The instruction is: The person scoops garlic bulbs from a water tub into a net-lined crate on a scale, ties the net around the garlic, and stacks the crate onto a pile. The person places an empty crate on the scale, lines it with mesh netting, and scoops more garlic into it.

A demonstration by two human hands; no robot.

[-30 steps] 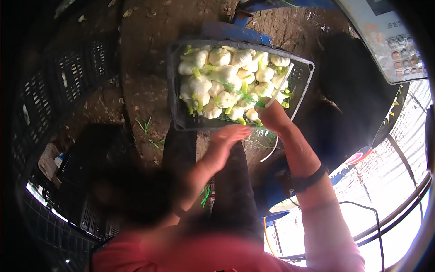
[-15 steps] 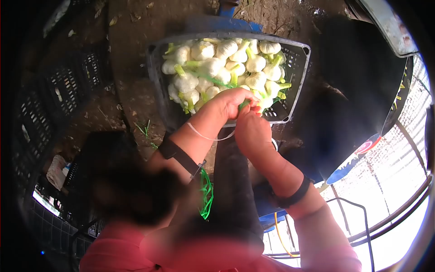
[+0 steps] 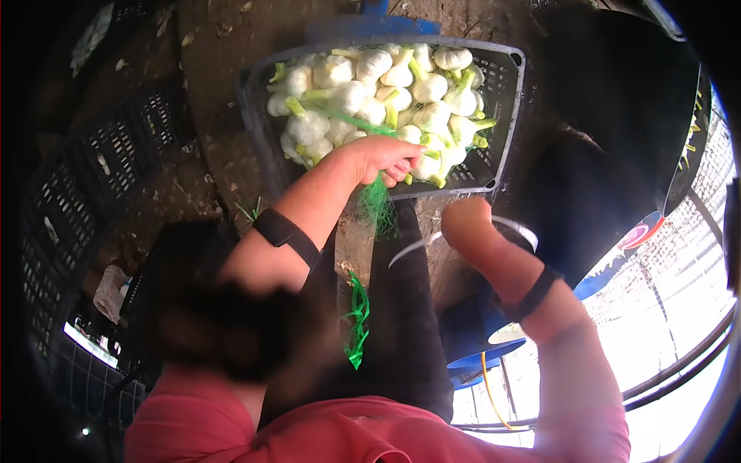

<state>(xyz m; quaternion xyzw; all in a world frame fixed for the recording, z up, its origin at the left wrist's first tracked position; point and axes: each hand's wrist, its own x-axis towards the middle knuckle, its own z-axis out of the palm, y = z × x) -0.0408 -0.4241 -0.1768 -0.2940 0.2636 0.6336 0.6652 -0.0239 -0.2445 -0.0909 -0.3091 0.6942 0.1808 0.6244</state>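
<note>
Garlic bulbs [image 3: 347, 96] with cut green stems lie piled in a black plastic crate [image 3: 505, 123]. Some of them sit under green mesh netting [image 3: 376, 207]. At the crate's near edge, my left hand [image 3: 386, 158] is closed around the gathered netting, whose loose end hangs below the fist. My right hand [image 3: 467, 220] is a closed fist just outside the crate's near right corner. A thin, curved white strip [image 3: 413, 248] sticks out on both sides of that fist and looks held in it. The fingers of the right hand are mostly hidden.
Green plastic strands [image 3: 356, 324] hang between my legs. Black perforated crates [image 3: 108, 147] stand on the left. Behind the garlic crate is a blue object [image 3: 374, 29]. A large dark shape [image 3: 610, 139] fills the right side. A yellow cord [image 3: 491, 390] hangs at lower right.
My hands have come apart. The right hand has drawn back toward my body and to the right with the white strip. The left hand has shifted slightly left, and netting now hangs from it.
</note>
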